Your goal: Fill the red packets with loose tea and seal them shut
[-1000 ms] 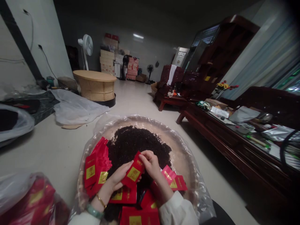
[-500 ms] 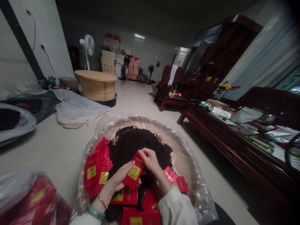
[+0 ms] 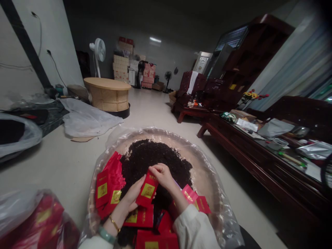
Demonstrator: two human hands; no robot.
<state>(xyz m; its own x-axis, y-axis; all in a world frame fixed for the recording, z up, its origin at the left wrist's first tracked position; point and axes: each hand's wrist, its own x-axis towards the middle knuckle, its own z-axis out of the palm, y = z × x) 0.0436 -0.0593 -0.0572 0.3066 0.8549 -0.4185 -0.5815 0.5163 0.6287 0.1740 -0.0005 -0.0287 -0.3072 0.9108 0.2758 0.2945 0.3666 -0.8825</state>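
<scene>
Between my hands is a red packet (image 3: 147,191) with a yellow square and gold lettering, held upright over the basket. My left hand (image 3: 134,195) grips its left side, thumb along the edge. My right hand (image 3: 163,174) pinches the top right corner. Below lies a heap of dark, loose tea-like leaves (image 3: 155,155) in a round woven basket (image 3: 204,173) lined with clear plastic. Several more red packets (image 3: 102,190) are stacked at the basket's left; others (image 3: 190,193) lie at the right, and a few (image 3: 157,239) rest at the near edge.
A clear bag of red packets (image 3: 44,218) stands at the lower left. Beyond it is a plastic-lined container (image 3: 31,135) of dark material. A plastic sheet (image 3: 90,119) lies on the floor near a round wooden table (image 3: 107,93). A long dark wooden table (image 3: 241,152) runs along the right.
The packet and both hands have shifted slightly left. My right fingers have moved a little along the packet's top edge. The view has turned very slightly.
</scene>
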